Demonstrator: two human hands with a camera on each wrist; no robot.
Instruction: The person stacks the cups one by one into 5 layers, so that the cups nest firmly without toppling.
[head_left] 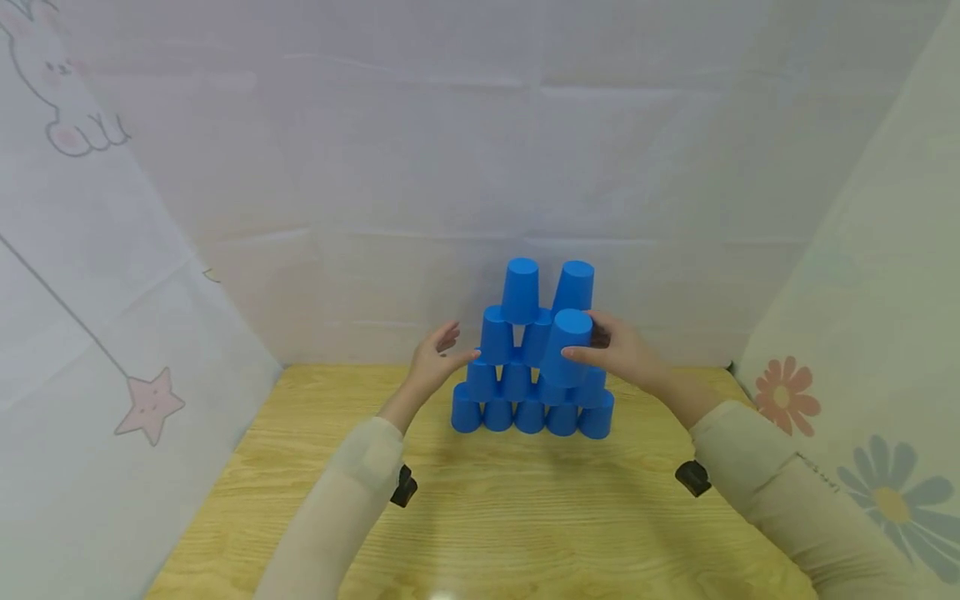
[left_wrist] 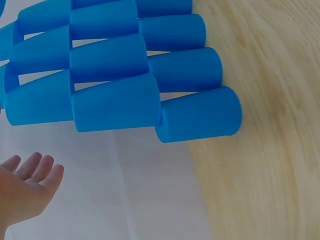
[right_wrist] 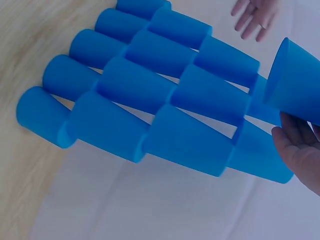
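My right hand [head_left: 626, 354] grips a blue plastic cup [head_left: 567, 354], held upside down in front of the right side of a cup pyramid [head_left: 529, 414]. The pyramid is built of matching upturned blue cups in stacked rows. Two cups form its top row, a left one [head_left: 521, 292] and a right one [head_left: 574, 286]. In the right wrist view the gripped cup [right_wrist: 297, 82] is raised beside the upper rows. Off the pyramid's left side is my left hand [head_left: 438, 358], holding nothing, its fingers loosely extended. That same hand [left_wrist: 30, 187] appears apart from the cups in the left wrist view.
The pyramid stands on a wood-grain table [head_left: 495, 517], near its back edge. Behind the table hangs a pale cloth [head_left: 390, 167]. Side cloths carry a printed star [head_left: 150, 406] at left and flowers [head_left: 892, 504] at right.
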